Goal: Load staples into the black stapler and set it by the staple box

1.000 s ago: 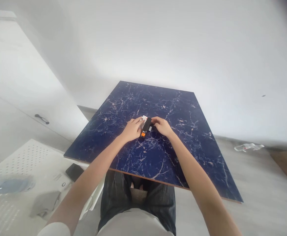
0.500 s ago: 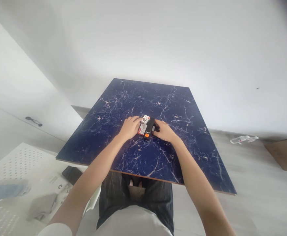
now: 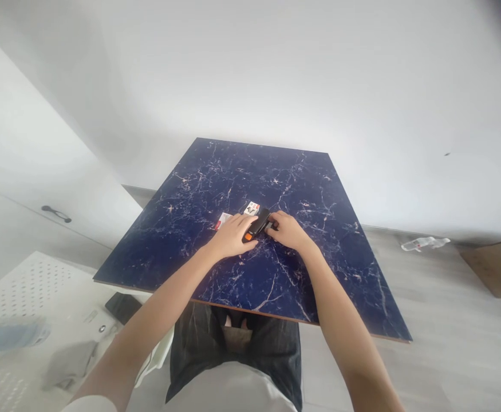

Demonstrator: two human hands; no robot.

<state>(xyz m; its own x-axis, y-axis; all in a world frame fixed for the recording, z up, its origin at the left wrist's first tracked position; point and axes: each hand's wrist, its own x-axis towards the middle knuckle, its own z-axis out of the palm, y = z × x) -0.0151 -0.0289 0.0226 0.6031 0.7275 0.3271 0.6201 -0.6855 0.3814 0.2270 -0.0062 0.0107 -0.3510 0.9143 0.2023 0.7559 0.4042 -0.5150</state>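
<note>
My left hand (image 3: 233, 236) is closed around the near left side of a black oblong object (image 3: 257, 223) with an orange patch at its near end, on the blue marbled tabletop (image 3: 293, 183). Close on its right, my right hand (image 3: 288, 230) has its fingers bent in a pinch about a small dark and grey piece (image 3: 271, 226), partly hidden and too small to name. A small white and red printed box (image 3: 252, 208) lies just beyond the black object. Another white and red box (image 3: 223, 220) shows in part past my left fingers.
At lower left stands a white perforated surface (image 3: 39, 286) with a clear plastic bottle (image 3: 12, 333), a dark flat item (image 3: 122, 307) and a grey cloth-like item (image 3: 70, 363). Crumpled clear plastic (image 3: 424, 244) and a brown cardboard box (image 3: 497, 266) are on the floor at right.
My left hand has gone from the printed boxes onto the black object, which is now turned and tilted. One printed box has shifted left, apart from the other. My right hand has barely moved.
</note>
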